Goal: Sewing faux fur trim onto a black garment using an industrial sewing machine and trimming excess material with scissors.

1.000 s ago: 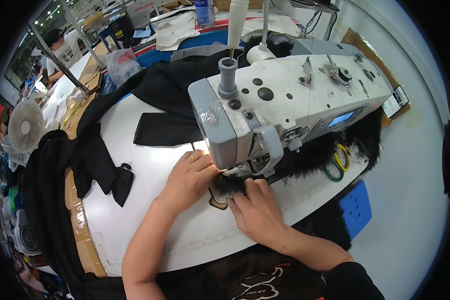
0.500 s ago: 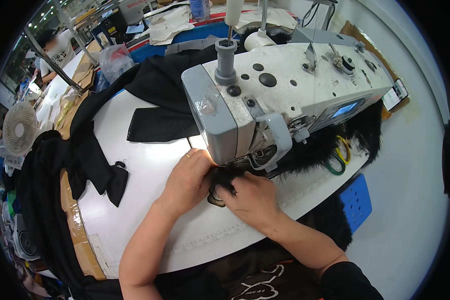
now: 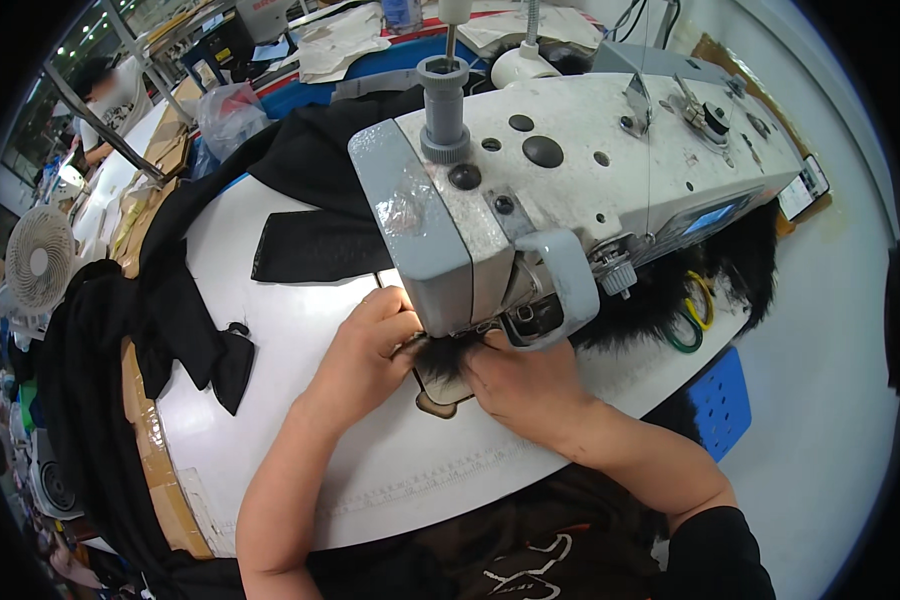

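A white and grey sewing machine [image 3: 560,170] stands over a pale table, with its lit needle area low at the head's left end. Under the head sits a small piece of black fur [image 3: 440,358]. My left hand [image 3: 370,345] pinches its left side close to the light, fingers bent and a ring on one finger. On the right side of the fur, my right hand [image 3: 532,388] is closed, its fingertips partly hidden under the machine head. The needle is hidden. A small brown-edged cutout [image 3: 437,406] in the tabletop shows between my hands.
Black fabric [image 3: 320,150] drapes over the table's far and left side. Scissors with green and yellow handles [image 3: 692,325] lie right of the machine beside more black fur. A blue perforated panel [image 3: 720,405] is at the right. A fan [image 3: 40,258] and another person [image 3: 115,100] appear farther left.
My right hand has moved up and right, closer under the machine head, uncovering more of the cutout. My left hand stays near the needle area. The view has shifted slightly.
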A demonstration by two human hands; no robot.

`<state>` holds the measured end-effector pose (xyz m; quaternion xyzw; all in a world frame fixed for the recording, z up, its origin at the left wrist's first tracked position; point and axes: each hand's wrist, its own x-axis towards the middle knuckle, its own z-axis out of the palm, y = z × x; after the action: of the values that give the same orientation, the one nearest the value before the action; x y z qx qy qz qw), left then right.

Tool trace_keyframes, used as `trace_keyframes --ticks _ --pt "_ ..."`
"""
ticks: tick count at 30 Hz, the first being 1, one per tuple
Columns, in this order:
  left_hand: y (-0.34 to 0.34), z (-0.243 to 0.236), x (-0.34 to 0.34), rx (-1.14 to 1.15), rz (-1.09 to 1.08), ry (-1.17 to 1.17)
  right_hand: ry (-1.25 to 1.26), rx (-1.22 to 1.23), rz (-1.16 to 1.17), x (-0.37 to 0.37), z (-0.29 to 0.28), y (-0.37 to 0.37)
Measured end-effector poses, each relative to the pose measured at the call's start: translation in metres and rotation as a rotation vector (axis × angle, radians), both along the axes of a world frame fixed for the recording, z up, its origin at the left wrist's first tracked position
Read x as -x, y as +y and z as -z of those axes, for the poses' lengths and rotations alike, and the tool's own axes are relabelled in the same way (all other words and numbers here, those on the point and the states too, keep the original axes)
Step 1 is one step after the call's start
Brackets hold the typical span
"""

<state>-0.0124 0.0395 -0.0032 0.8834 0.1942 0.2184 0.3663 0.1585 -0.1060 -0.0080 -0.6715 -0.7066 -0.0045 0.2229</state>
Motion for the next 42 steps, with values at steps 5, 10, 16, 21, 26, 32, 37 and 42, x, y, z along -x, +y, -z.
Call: trace_keyframes --ticks 5,10,16,21,26,32,37,42 --pt "-0.005 -0.006 -0.004 0.047 -0.027 0.022 -0.043 -0.087 0.02 -0.005 0.0 -0.013" --pt "-0.011 -0.009 -0.003 -0.022 -0.024 0.072 -0.185 -0.282 -0.034 -0.032 -0.007 -0.023" --pt "-0.031 0.001 -0.008 -0.221 -0.06 0.009 -0.002 -0.079 -0.31 -0.053 0.013 -0.002" --pt "-0.033 0.012 -0.005 -0.314 -0.017 0.009 -0.104 -0.091 -0.337 -0.066 0.007 0.002" --pt "-0.03 0.007 -0.006 -0.349 -0.024 -0.026 -0.091 -0.138 -0.326 -0.061 0.01 0.005" --pt "-0.03 0.006 -0.006 -0.333 -0.039 -0.044 0.045 -0.108 -0.342 -0.063 0.018 0.01" --pt "-0.027 0.007 -0.001 -0.31 0.006 -0.008 0.04 -0.141 -0.364 -0.062 0.016 0.016" --pt "-0.032 0.016 -0.002 -0.438 -0.078 -0.03 -0.318 -0.337 -0.408 -0.061 0.014 0.02"
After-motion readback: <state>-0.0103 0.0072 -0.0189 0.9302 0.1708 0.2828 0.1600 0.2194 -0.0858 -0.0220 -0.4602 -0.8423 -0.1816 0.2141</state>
